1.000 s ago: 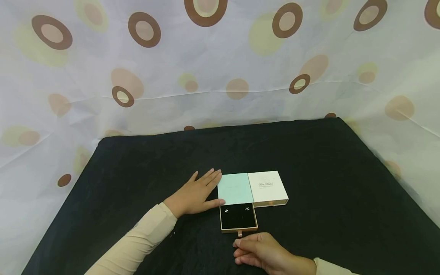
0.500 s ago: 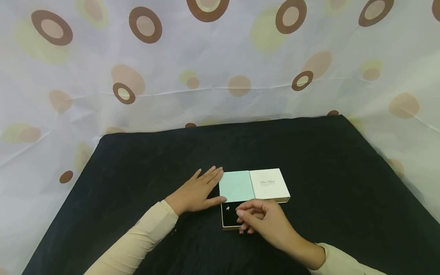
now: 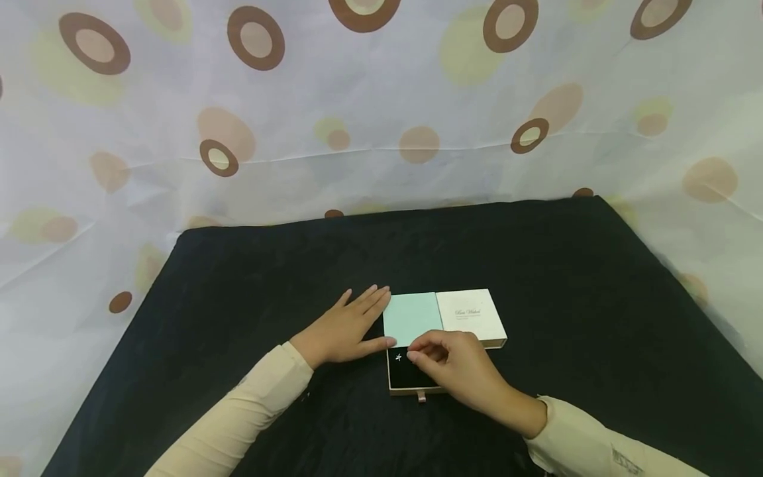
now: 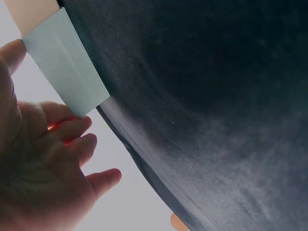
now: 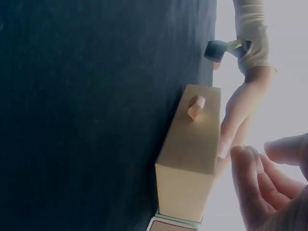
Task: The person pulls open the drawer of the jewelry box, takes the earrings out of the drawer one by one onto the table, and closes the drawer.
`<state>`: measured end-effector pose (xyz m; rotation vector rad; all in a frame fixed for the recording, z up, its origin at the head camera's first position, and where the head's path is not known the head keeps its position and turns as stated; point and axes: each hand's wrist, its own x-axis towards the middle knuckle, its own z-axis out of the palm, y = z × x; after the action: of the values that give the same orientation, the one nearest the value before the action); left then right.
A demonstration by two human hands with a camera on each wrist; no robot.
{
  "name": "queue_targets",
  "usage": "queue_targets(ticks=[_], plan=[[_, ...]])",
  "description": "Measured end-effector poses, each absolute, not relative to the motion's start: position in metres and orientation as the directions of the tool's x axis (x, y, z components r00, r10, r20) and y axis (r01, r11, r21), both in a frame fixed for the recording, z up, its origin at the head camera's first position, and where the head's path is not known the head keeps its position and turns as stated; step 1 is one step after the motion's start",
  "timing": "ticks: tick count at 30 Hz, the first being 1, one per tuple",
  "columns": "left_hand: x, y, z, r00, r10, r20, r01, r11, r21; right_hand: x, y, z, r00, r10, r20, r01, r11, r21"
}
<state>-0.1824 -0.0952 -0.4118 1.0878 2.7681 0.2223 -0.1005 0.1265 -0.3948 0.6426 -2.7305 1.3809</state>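
A pale teal jewellery box (image 3: 412,319) lies on the black cloth, its black-lined drawer (image 3: 411,377) pulled out towards me. One small silver star-shaped earring (image 3: 399,358) shows in the drawer's left part; the drawer's right part is hidden by my right hand. My left hand (image 3: 346,331) spans the box's left side with fingers extended, index finger and thumb at its corners, as the left wrist view of the teal sleeve (image 4: 70,62) also shows. Over the drawer, my right hand (image 3: 461,368) has loosely bent fingers. In the right wrist view its thumb (image 5: 284,148) stands apart from the index finger.
A white box (image 3: 471,315) with printed lettering stands against the teal box's right side. A peach ribbon tab (image 3: 421,397) sticks out from the drawer's front. Black cloth (image 3: 286,265) covers the table, and a patterned white curtain (image 3: 369,179) hangs behind it.
My right hand has moved up from in front of the drawer's tab to over the drawer, covering its right-hand earring. The left hand stays at the box. The head view has shifted slightly.
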Motion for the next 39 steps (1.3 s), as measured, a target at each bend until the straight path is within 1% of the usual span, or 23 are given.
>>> queue_targets(ticks=[4, 10, 14, 20, 25, 29, 33, 39], plan=[[-0.183, -0.093, -0.413, -0.722, 0.686, -0.089, 0.662, 0.723, 0.199, -0.103, 0.124, -0.398, -0.898, -0.388, 0.207, -0.414, 0.588, -0.695], [-0.182, -0.090, -0.413, -0.719, 0.689, -0.090, 0.662, 0.719, 0.212, -0.105, 0.122, -0.404, -0.892, -0.409, 0.191, -0.433, 0.657, -0.617], [-0.182, -0.090, -0.412, -0.719, 0.689, -0.091, 0.663, 0.719, 0.209, -0.106, 0.120, -0.410, -0.886, -0.423, 0.191, -0.449, 0.680, -0.579], [-0.183, -0.090, -0.412, -0.717, 0.691, -0.087, 0.666, 0.717, 0.205, -0.107, 0.116, -0.415, -0.884, -0.423, 0.197, -0.456, 0.693, -0.559], [-0.183, -0.091, -0.413, -0.715, 0.694, -0.084, 0.668, 0.714, 0.209, -0.108, 0.113, -0.416, -0.891, -0.417, 0.178, -0.442, 0.713, -0.544], [-0.182, -0.092, -0.412, -0.718, 0.691, -0.084, 0.667, 0.717, 0.204, -0.110, 0.110, -0.417, -0.892, -0.418, 0.172, -0.445, 0.739, -0.507], [-0.182, -0.093, -0.411, -0.718, 0.690, -0.090, 0.662, 0.717, 0.216, -0.111, 0.107, -0.416, -0.888, -0.418, 0.193, -0.457, 0.752, -0.476], [-0.181, -0.094, -0.411, -0.716, 0.692, -0.087, 0.665, 0.715, 0.215, -0.111, 0.105, -0.417, -0.883, -0.414, 0.220, -0.468, 0.745, -0.476]])
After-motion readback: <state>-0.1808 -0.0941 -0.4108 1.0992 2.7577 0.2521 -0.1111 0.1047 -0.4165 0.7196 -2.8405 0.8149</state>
